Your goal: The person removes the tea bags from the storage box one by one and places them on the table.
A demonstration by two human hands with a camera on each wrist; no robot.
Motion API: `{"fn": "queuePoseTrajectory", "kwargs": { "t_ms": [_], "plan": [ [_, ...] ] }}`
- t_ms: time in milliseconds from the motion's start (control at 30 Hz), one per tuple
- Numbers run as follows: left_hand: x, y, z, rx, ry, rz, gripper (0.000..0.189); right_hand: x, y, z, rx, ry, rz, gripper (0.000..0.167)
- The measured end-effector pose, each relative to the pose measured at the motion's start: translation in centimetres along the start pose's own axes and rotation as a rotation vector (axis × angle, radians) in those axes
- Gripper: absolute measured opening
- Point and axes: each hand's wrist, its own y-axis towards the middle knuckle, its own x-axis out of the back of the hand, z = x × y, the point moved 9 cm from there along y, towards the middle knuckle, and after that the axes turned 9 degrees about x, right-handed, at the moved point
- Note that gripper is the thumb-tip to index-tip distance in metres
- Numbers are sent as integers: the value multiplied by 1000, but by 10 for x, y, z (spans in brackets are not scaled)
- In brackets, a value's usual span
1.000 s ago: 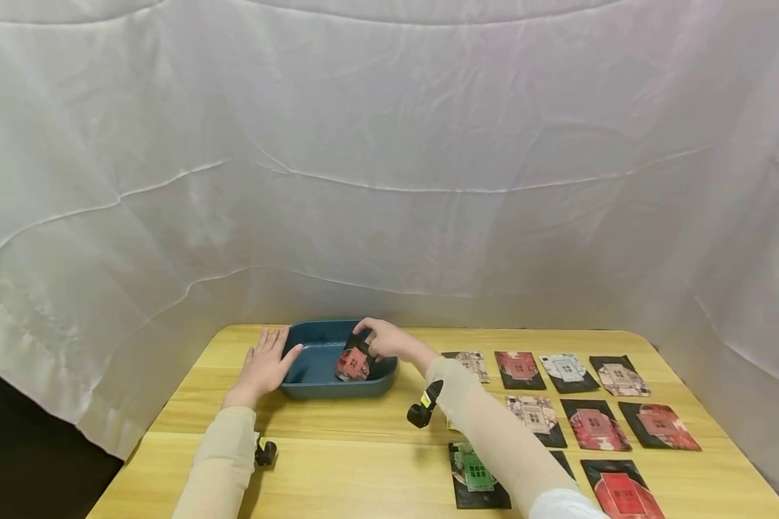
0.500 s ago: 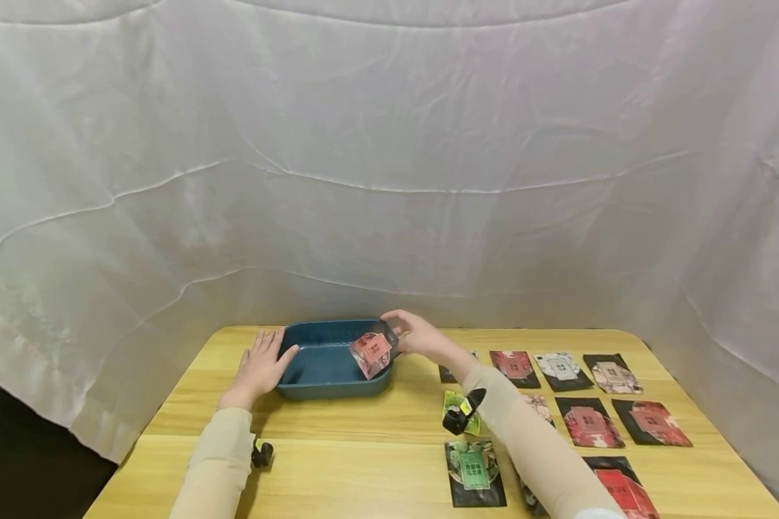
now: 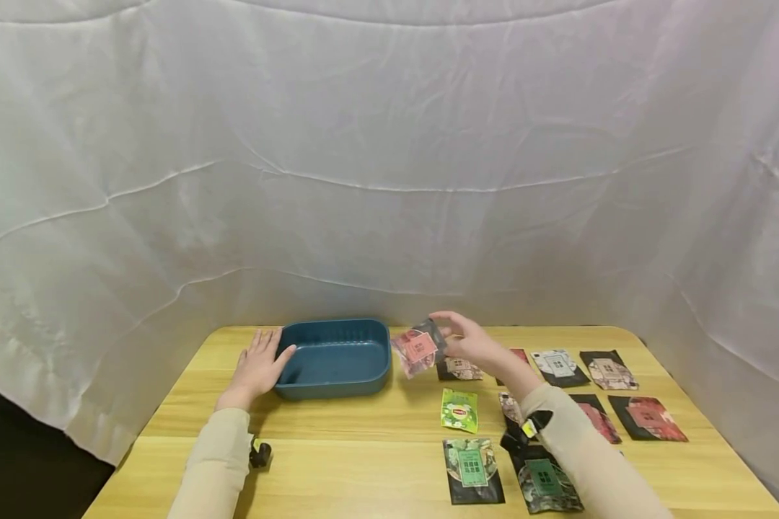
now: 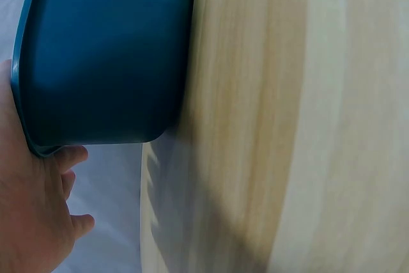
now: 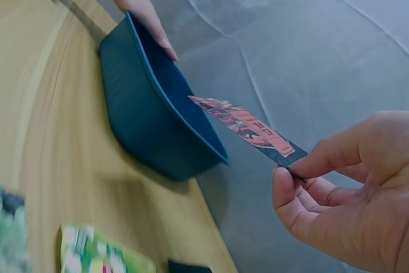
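My right hand pinches the corner of a black-and-red packet between thumb and fingers, in the air just right of the blue basin. In the right wrist view that packet is seen nearly edge-on, tilted, its far tip overlapping the basin's rim. My left hand lies against the basin's left end with fingers spread and fairly straight, the thumb at the rim. The left wrist view has this hand right at the basin's corner. The part of the basin floor that shows is bare.
Right of the basin, packets lie in rows on the wooden table: a small green-yellow one, green-labelled ones, red ones and pale ones. My right forearm covers some. A grey curtain stands behind the table.
My right hand has moved right with the black-and-red packet, from inside the basin, over its right rim, to outside it. The left hand has stayed at the basin's left end.
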Motion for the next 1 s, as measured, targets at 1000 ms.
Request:
{"fn": "queuePoseTrajectory", "kwargs": {
  "t_ms": [1000],
  "plan": [
    [2,-4,-2,-2,0,3,79,120,-205,-55,-125,25,-112,68]
  ]
}}
